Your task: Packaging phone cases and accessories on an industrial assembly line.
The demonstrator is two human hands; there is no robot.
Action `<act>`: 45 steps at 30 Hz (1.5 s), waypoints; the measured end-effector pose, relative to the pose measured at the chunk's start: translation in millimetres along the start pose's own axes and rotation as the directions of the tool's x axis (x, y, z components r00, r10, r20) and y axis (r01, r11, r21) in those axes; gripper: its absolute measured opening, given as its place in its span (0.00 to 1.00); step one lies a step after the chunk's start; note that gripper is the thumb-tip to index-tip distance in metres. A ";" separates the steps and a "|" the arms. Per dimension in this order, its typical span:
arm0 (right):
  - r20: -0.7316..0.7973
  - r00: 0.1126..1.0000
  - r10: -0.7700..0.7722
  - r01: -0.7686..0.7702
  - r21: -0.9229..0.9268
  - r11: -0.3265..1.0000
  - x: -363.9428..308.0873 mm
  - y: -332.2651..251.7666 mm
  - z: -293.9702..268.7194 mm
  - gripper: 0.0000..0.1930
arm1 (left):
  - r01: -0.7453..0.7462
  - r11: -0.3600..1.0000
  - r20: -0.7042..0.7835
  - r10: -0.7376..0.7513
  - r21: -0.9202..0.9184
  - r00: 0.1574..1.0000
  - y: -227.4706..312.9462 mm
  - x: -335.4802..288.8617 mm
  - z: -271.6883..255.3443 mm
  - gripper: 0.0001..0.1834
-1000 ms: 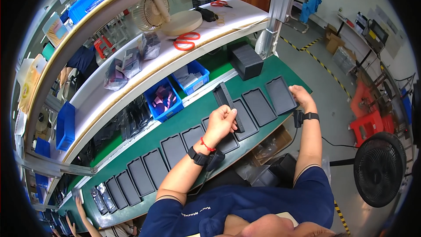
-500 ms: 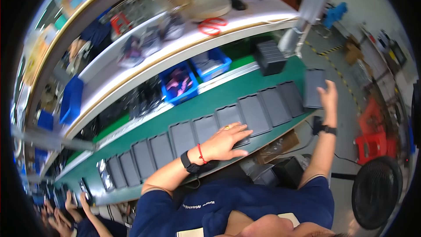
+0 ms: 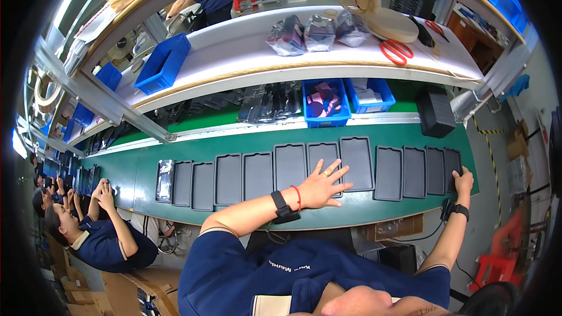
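Note:
A long row of shallow black plastic trays (image 3: 257, 178) lies across the green bench. My left hand (image 3: 322, 186) is open with fingers spread, over the lower part of a middle tray (image 3: 322, 149); whether it presses on it is hard to tell. At the row's right end, my right hand (image 3: 464, 181) grips the outer edge of the last black tray (image 3: 451, 164), its fingertips partly hidden. That tray rests on the bench beside its neighbour (image 3: 435, 169). A clear-wrapped dark piece (image 3: 164, 180) ends the row on the left.
Behind the row stand a blue bin (image 3: 328, 122) with pink-and-dark pieces, another blue bin (image 3: 383, 107) and a black stack (image 3: 435, 111). A white shelf (image 3: 228, 52) overhangs them, holding red-handled scissors (image 3: 397, 52) and bagged parts (image 3: 319, 33). A co-worker (image 3: 111, 234) sits at left.
My right hand has brought the last tray in against the row's right end and down onto the bench. My left hand stays over the middle trays, fingers wider apart. The view has swung leftward.

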State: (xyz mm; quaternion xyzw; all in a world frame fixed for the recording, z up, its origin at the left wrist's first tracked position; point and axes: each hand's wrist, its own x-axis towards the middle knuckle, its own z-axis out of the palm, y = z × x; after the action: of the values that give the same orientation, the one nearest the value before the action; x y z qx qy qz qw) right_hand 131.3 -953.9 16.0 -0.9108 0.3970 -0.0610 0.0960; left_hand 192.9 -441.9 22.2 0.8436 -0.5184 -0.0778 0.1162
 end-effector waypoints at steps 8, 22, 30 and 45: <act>-0.335 0.755 -0.564 0.645 0.220 0.732 -89.5 -189.1 -62.9 0.19 | 0.117 0.980 -0.092 -0.133 -0.162 0.987 -11.6 -71.6 -61.6 0.44; 0.366 0.363 -0.857 0.908 0.069 0.414 -104.4 -474.7 43.9 0.22 | 0.767 0.639 -0.387 -0.722 -0.058 0.573 -19.5 -268.2 -0.7 0.34; 0.076 0.342 -0.937 0.862 0.370 0.345 -100.5 -458.4 33.5 0.16 | 0.755 0.640 -0.469 -0.717 -0.146 0.516 -27.6 -256.5 -2.9 0.33; 0.151 0.256 -0.955 0.053 0.984 0.170 -296.6 -485.4 -0.9 0.05 | -0.498 -0.043 -0.249 -0.827 -0.866 0.504 -48.3 -210.7 -25.1 0.29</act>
State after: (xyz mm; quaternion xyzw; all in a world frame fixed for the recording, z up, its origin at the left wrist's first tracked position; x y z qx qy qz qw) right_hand 275.5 -412.6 114.9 -0.7037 -0.2012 0.1378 0.6673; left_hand 145.8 -229.9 35.2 0.4665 -0.0165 -0.0262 0.8840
